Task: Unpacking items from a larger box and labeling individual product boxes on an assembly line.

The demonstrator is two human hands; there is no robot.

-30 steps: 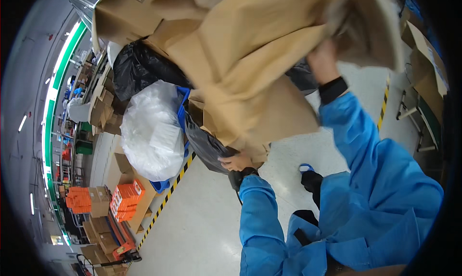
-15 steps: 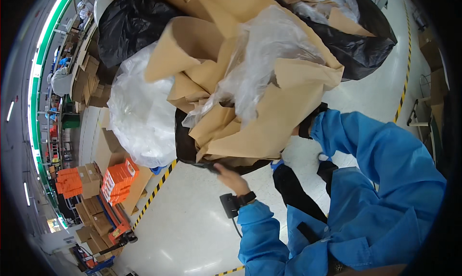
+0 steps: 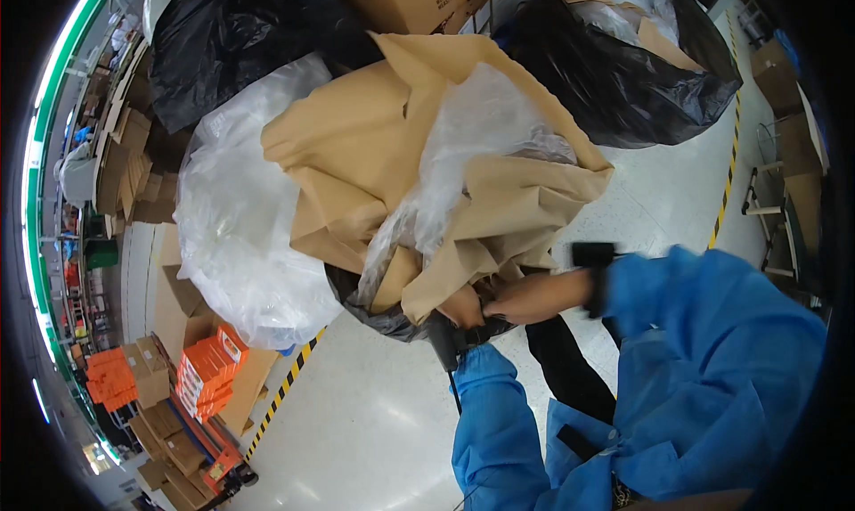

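A black plastic bag [image 3: 389,322] stands before me, heaped with brown kraft paper [image 3: 347,132] and clear plastic film [image 3: 481,123]. My left hand [image 3: 460,307] is at the bag's near rim, its fingers hidden under the paper's lower edge. Close against it, my right hand [image 3: 525,299] reaches in from the right with curled fingers. What those fingers hold is hidden. Each wrist carries a dark strap with a black device, and a cable hangs from the left one.
A white translucent bag [image 3: 249,217] bulges at the left. Black bags [image 3: 249,43] stand behind it and at the far right [image 3: 623,79], near a cardboard box [image 3: 414,3]. Orange boxes [image 3: 209,368] and cartons are stacked lower left. Striped tape [image 3: 285,391] marks the floor.
My left hand has moved right along the bag's rim, and my right hand has come down toward it, so the two now meet. The paper pile has folded over and sunk lower.
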